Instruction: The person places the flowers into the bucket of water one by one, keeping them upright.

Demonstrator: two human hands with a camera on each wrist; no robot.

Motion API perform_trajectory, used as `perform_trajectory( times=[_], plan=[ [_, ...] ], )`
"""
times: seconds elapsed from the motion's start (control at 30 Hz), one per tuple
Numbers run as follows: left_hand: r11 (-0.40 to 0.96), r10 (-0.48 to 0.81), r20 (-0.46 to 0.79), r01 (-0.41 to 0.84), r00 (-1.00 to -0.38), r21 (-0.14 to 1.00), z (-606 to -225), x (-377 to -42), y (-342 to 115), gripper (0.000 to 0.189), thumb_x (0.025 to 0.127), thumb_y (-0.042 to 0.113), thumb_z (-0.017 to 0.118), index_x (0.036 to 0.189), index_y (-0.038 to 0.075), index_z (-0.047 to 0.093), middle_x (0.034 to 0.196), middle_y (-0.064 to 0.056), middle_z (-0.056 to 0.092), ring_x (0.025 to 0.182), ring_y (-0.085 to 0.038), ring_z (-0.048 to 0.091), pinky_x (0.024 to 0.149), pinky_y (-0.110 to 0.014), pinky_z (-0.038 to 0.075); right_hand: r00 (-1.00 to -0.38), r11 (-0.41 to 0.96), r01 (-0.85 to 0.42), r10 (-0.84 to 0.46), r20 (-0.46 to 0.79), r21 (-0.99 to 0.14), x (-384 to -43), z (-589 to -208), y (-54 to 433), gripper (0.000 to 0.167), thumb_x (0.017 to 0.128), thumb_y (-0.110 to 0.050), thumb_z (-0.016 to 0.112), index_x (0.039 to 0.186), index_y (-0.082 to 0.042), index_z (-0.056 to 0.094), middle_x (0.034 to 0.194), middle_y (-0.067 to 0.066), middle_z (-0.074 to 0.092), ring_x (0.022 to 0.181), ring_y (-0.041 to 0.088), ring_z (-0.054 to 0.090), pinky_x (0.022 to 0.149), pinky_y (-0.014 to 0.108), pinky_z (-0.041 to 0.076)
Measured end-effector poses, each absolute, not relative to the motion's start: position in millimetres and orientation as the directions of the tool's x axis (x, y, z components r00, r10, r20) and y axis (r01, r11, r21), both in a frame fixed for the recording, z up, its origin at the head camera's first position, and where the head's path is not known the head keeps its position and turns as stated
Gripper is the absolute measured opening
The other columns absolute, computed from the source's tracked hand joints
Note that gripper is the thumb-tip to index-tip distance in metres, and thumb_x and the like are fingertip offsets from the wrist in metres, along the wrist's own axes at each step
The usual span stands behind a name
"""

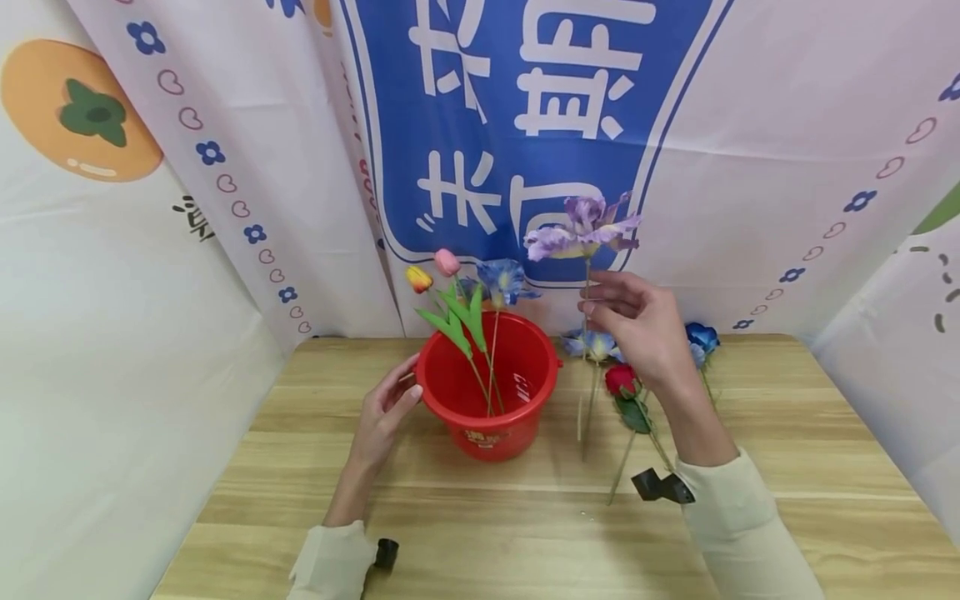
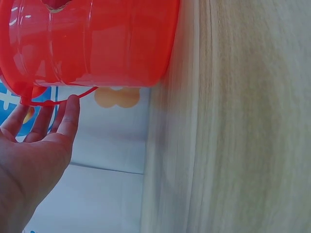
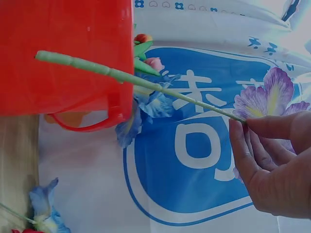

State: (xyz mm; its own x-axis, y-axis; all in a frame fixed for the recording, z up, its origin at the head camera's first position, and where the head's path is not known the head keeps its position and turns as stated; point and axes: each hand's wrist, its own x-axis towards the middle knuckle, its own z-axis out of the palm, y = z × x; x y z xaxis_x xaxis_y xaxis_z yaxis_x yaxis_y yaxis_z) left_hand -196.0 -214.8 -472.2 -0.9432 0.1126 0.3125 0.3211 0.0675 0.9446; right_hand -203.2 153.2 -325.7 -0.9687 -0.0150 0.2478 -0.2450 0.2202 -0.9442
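Purple iris upright in the air, just right of the red bucket and outside it. Farthest left, the left hand, unclenched, fingertips touching the bucket's handle. Next, the bucket itself, upright on the wooden counter; inside, leaning stems of a yellow-and-red tulip, a pink tulip and a blue iris. Then the right hand, pinching the purple iris's stem between thumb and fingers. On the counter thereabouts, another blue iris, a red rose and, rightmost, a blue rose.
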Motion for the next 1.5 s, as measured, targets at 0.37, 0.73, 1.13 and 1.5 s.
perform_trajectory(
  times=[0.37, 0.73, 1.13, 1.5],
  plan=[
    [0.042, 0.116, 0.313, 0.319, -0.943, 0.947, -472, -197, -214, 0.052, 0.106, 0.006, 0.059, 0.157, -0.002, 0.05, 0.156, -0.028, 0.054, 0.131, -0.014, 0.063, 0.102, -0.018, 0.059, -0.951, 0.234, -0.301, -0.002, 0.309, -0.924, -206, -304, 143, 0.04, 0.103, -0.009, 0.071, 0.143, -0.007, 0.067, 0.129, 0.017, 0.076, 0.105, 0.015, 0.078, 0.085, 0.023, 0.066],
    [0.031, 0.117, 0.336, 0.342, -0.934, 0.939, -473, -199, -215, 0.051, 0.106, 0.003, 0.057, 0.156, -0.005, 0.049, 0.155, -0.032, 0.052, 0.128, -0.007, 0.065, 0.101, -0.017, 0.058, -0.929, 0.193, -0.361, 0.011, 0.37, -0.912, -213, -283, 123, 0.037, 0.101, -0.008, 0.074, 0.138, -0.011, 0.071, 0.124, 0.013, 0.078, 0.104, 0.016, 0.078, 0.084, 0.024, 0.066],
    [0.038, 0.119, 0.333, 0.339, -0.936, 0.94, -473, -198, -215, 0.051, 0.107, 0.004, 0.058, 0.156, -0.005, 0.049, 0.155, -0.032, 0.051, 0.129, -0.009, 0.064, 0.103, -0.017, 0.058, -0.879, 0.124, -0.475, -0.017, 0.476, -0.871, -223, -285, 97, 0.036, 0.1, -0.003, 0.073, 0.136, -0.004, 0.072, 0.12, 0.017, 0.079, 0.099, 0.017, 0.078, 0.083, 0.024, 0.066],
    [0.026, 0.12, 0.339, 0.344, -0.933, 0.938, -474, -199, -215, 0.051, 0.107, 0.003, 0.057, 0.156, -0.006, 0.049, 0.154, -0.033, 0.052, 0.129, -0.008, 0.064, 0.103, -0.018, 0.058, -0.872, 0.169, -0.489, -0.072, 0.485, -0.856, -230, -288, 77, 0.034, 0.101, -0.007, 0.073, 0.136, -0.006, 0.072, 0.121, 0.016, 0.079, 0.107, 0.034, 0.078, 0.087, 0.029, 0.067]
  ],
)
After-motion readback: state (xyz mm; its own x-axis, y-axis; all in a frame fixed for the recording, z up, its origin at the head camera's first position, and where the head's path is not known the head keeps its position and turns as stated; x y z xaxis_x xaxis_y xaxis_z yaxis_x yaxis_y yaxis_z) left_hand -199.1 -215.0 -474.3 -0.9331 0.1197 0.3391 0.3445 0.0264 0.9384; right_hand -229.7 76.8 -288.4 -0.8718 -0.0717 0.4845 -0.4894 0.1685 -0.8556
